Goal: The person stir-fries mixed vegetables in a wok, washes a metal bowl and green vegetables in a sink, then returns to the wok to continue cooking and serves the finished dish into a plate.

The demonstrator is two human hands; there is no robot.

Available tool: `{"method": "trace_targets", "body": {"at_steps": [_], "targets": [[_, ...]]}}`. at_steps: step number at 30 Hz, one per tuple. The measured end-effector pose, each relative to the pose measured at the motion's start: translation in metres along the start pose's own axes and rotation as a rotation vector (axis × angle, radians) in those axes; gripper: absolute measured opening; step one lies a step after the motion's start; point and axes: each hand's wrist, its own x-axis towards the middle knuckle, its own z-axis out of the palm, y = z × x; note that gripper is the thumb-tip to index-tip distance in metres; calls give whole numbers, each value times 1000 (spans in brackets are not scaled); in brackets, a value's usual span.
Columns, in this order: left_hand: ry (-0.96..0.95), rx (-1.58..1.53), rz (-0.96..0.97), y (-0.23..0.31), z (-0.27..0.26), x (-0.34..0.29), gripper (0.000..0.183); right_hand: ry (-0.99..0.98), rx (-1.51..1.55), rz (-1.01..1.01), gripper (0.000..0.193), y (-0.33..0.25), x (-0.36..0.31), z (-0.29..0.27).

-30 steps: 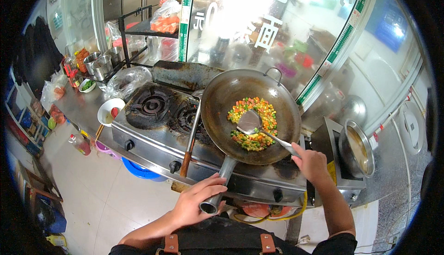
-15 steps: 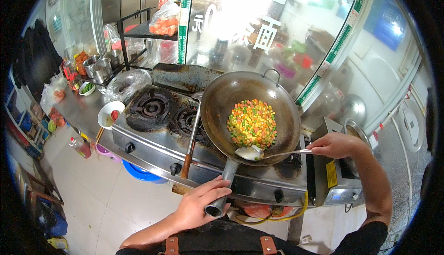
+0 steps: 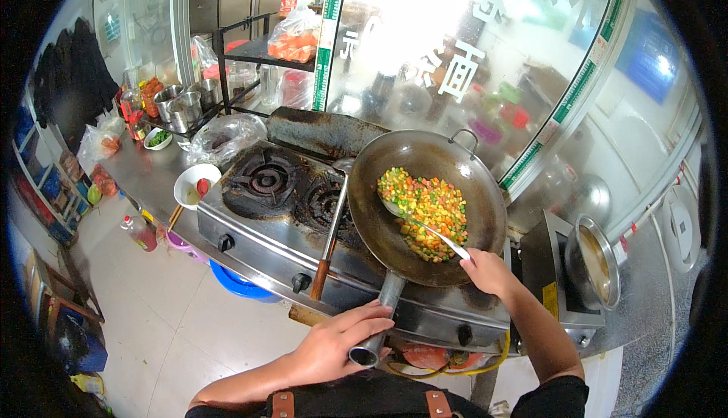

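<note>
My left hand (image 3: 343,340) is wrapped round the hollow metal handle of a wok (image 3: 379,164), which sits on the stove's right burner. Inside the wok lies a heap of diced mixed vegetables (image 3: 436,213), orange, yellow and green. A metal spoon (image 3: 434,233) is gripped in my right hand (image 3: 487,272) at the wok's near right rim. The spoon's bowl is at the left side of the heap, partly covered by the vegetables. A long wooden-handled tool (image 3: 331,234) leans on the stove, left of the wok.
Left of the wok are bare burners on the stove (image 3: 265,178). A white bowl (image 3: 186,192) and a plastic bag (image 3: 224,137) lie beside it. Metal pots (image 3: 182,108) stand farther back. On the right, a pot of liquid (image 3: 593,261) sits on a cooker. Glass panels rise behind.
My right hand has moved left and down, carrying the spoon from the wok's near edge into the vegetables. The heap has spread and shifted. The whole view has shifted slightly.
</note>
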Motion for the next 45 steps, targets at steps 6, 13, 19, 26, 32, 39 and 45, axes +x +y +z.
{"method": "trace_targets", "body": {"at_steps": [6,13,19,26,32,39,45], "targets": [[-33,-17,-93,6,-3,-1,56,265,63,-1,37,1,8,5],[234,103,-441,-59,-75,-59,37,321,151,-22,34,10,-14,-16],[1022,-558,-789,-251,-233,-123,25,331,112,2,26,-30,-53,-35],[1035,-1030,-933,-421,-295,-173,36,254,117,296,28,-91,-93,-24],[1072,-869,-934,-466,-301,-153,43,313,159,353,32,-119,-103,-15],[1145,-893,-877,-425,-318,-173,64,305,261,412,32,-123,-100,-20],[1107,-635,-888,-339,-345,-187,44,350,218,381,32,-104,-95,-21]]}}
